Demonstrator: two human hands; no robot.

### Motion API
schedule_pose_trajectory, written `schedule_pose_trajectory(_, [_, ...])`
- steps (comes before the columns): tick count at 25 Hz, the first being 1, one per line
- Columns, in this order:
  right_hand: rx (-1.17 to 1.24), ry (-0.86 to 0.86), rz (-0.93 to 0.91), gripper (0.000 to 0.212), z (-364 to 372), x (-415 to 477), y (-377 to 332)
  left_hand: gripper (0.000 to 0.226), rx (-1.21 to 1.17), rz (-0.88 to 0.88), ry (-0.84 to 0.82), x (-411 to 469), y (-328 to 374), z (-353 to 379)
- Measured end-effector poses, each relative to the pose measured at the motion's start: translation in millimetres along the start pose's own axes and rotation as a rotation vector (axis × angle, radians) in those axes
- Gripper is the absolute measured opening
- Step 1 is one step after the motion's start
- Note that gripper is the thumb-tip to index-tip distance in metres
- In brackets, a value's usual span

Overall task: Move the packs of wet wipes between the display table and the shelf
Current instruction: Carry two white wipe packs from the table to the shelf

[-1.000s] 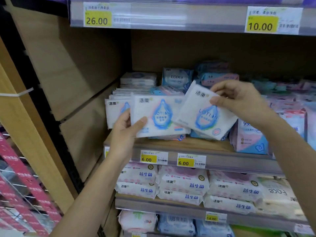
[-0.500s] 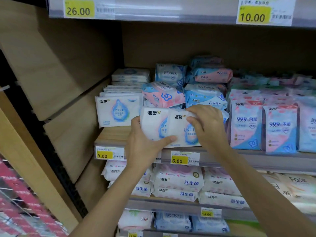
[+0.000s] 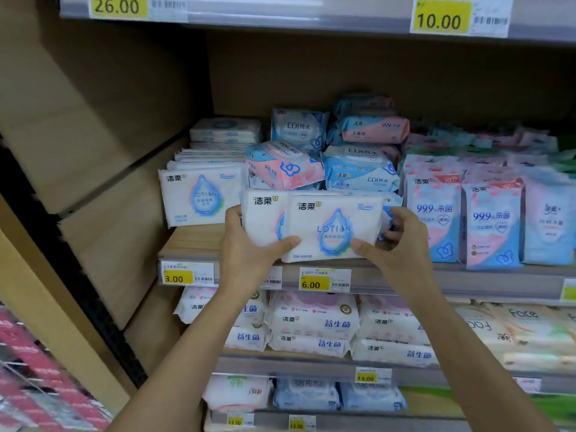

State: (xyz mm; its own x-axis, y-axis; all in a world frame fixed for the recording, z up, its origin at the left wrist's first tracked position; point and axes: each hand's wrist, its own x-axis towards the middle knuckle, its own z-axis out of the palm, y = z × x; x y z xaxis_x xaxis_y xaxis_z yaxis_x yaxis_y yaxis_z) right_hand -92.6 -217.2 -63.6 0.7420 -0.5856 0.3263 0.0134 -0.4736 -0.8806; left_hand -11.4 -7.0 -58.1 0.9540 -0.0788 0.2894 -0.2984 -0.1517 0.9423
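Note:
Two white Lotion wipe packs stand upright, overlapping, at the front edge of the wooden shelf (image 3: pixel 193 241). The front pack (image 3: pixel 335 229) shows a blue drop; the rear pack (image 3: pixel 261 219) peeks out on its left. My left hand (image 3: pixel 249 254) grips the left end of the pair, thumb across the front. My right hand (image 3: pixel 396 241) grips the right end of the front pack, thumb on its lower face. Another Lotion pack (image 3: pixel 202 194) stands on the shelf further left, in front of a row of the same kind.
Pink and blue wipe packs (image 3: pixel 361 179) are piled behind the held packs, and taller 999 packs (image 3: pixel 464 216) stand to the right. Price tags line the shelf rail (image 3: pixel 467 282). Lower shelves hold more packs. A wooden side panel (image 3: pixel 93 151) closes the left.
The two packs, apart and raised a second ago, have come together and down onto the shelf front. Both hands shifted to grip the pair at its ends.

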Motion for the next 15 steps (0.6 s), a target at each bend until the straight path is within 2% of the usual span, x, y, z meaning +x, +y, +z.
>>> schedule_pose_trajectory(3, [0.077, -0.055, 0.026, 0.050, 5, -5, -4, 0.059, -0.079, 0.014, -0.060, -2, -2, -3])
schedule_pose_trajectory(5, [0.188, -0.043, 0.069, 0.047, 7, -5, -5, 0.032, -0.184, 0.018, -0.096, -7, -2, -8])
schedule_pose_trajectory(7, [0.289, -0.080, 0.085, 0.045, 6, -6, -9, 0.018, -0.239, 0.044, -0.084, -15, -2, -20])
schedule_pose_trajectory(11, [0.311, -0.280, 0.002, 0.027, -7, -15, -15, 0.018, -0.291, 0.053, -0.007, -40, 0, -57])
schedule_pose_trajectory(15, [0.435, -0.483, 0.021, 0.025, 2, -36, -23, 0.018, -0.329, 0.002, 0.173, -92, -4, -103])
